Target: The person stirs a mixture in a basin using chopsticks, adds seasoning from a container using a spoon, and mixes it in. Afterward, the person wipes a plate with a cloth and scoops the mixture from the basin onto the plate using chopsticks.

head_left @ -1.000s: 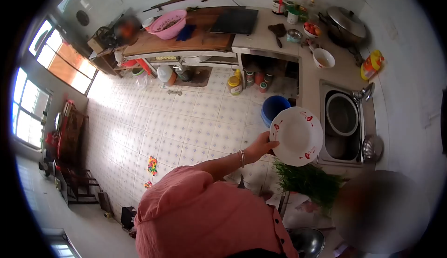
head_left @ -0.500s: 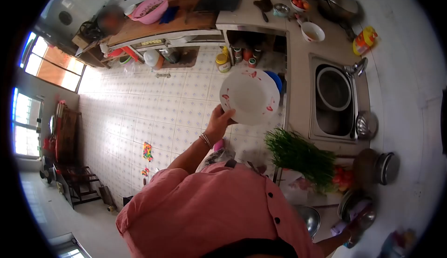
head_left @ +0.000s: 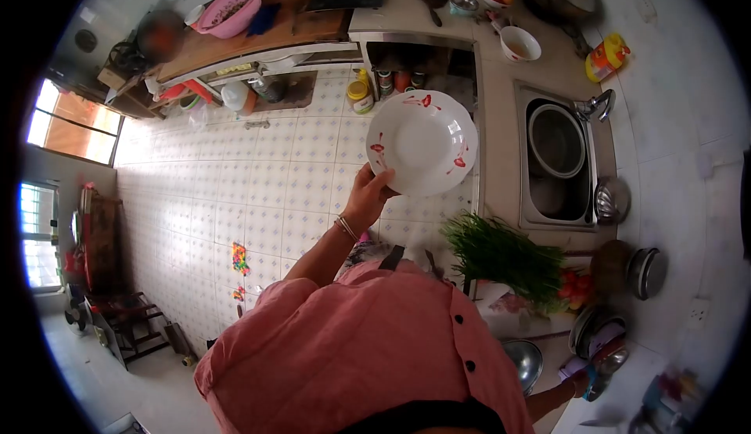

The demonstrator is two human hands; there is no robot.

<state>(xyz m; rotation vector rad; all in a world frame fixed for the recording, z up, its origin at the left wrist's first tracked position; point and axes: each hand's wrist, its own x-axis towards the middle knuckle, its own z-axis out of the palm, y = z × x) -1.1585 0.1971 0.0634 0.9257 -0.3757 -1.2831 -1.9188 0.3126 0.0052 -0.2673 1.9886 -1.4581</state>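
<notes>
My left hand (head_left: 370,193) grips the near rim of a white plate (head_left: 422,138) with red floral marks, thumb on top, holding it up over the tiled floor beside the counter. At the lower right, my right hand (head_left: 581,383) reaches to the counter by a shiny metal piece of cookware (head_left: 612,360) and something teal. Its fingers are small and partly hidden, so their grip is unclear. A steel bowl (head_left: 522,365) sits close to my right forearm.
A sink (head_left: 526,211) holding a round basin (head_left: 557,140) is at right, below a faucet (head_left: 598,105). Long green vegetables (head_left: 501,258) lie on the near counter edge. A pink basin (head_left: 231,10) stands on the wooden counter, and a white bowl (head_left: 520,43) near the sink.
The plate has tilted so its inner face shows more, staying in my left hand. My right hand has shifted slightly left and up beside the metal cookware. The view has moved a little.
</notes>
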